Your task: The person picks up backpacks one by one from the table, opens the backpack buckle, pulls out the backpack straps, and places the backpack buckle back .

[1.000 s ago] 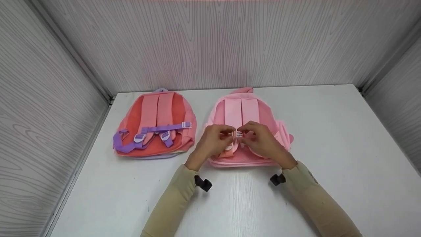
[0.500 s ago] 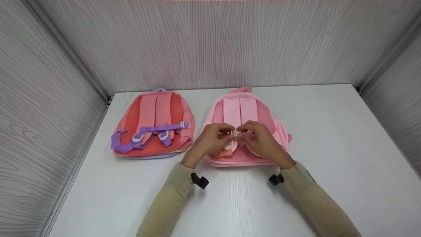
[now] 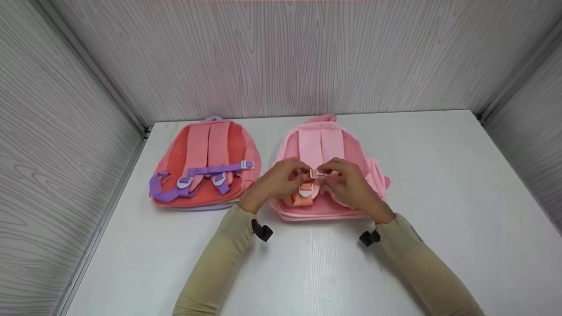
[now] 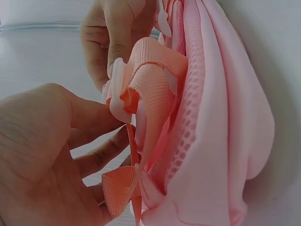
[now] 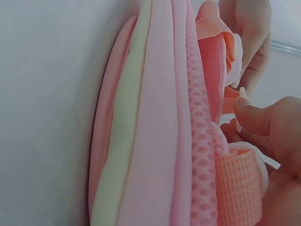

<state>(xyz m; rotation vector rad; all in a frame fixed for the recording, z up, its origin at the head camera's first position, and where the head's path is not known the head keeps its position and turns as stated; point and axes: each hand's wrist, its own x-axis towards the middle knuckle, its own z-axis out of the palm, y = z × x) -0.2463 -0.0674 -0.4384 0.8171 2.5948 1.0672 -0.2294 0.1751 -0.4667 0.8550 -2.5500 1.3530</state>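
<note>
A pink backpack [image 3: 325,212] lies back side up on the table, its two shoulder straps facing me. Over its middle, my left hand [image 3: 285,177] pinches the left side of a small white plastic buckle [image 3: 314,174]. From the other side, my right hand [image 3: 349,182] pinches the buckle's pronged end between thumb and index finger. An orange webbing strap [image 3: 303,200] with a white slider [image 3: 306,192] hangs below the left fingers. In the left wrist view, folded orange webbing [image 4: 155,84] partly hides the buckle. Whether the buckle halves are locked cannot be told.
A coral-red backpack [image 3: 178,153] with purple straps [image 3: 226,169] lies to the left, also back side up. Both bags rest on a white table [image 3: 439,175]. Wood-grain panels [image 3: 290,57] enclose the back and sides.
My left hand has shifted slightly up and left. The buckle has tipped so its frame faces up, and more of the orange strap and slider shows. My right hand keeps its pinch.
</note>
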